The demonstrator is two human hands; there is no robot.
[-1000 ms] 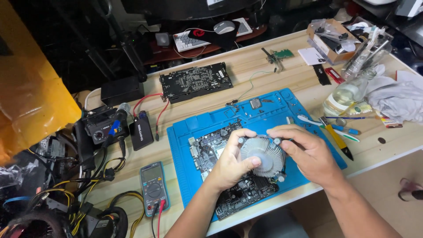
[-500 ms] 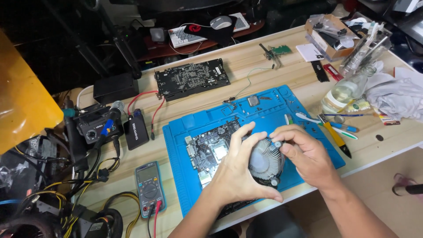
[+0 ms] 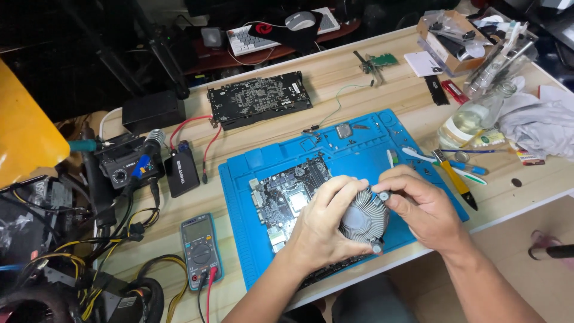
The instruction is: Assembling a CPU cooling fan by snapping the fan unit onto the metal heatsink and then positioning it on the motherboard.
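Under the left hand [image 3: 320, 230] the near part of the motherboard [image 3: 290, 200] is hidden, and its front edge shows only as a dark strip below the wrist. The round finned cooler [image 3: 363, 216] is covered on its left side by that hand's fingers; whether it touches the board beneath cannot be told. The right hand [image 3: 421, 212] hides the cooler's right rim, and its grip on the small black post [image 3: 382, 195] is partly masked by the thumb. Both forearms are cut off by the bottom edge. Far left of the hands, the orange object [image 3: 27, 137] is blurred and cropped, and the cable tangle [image 3: 72, 269] runs out of view
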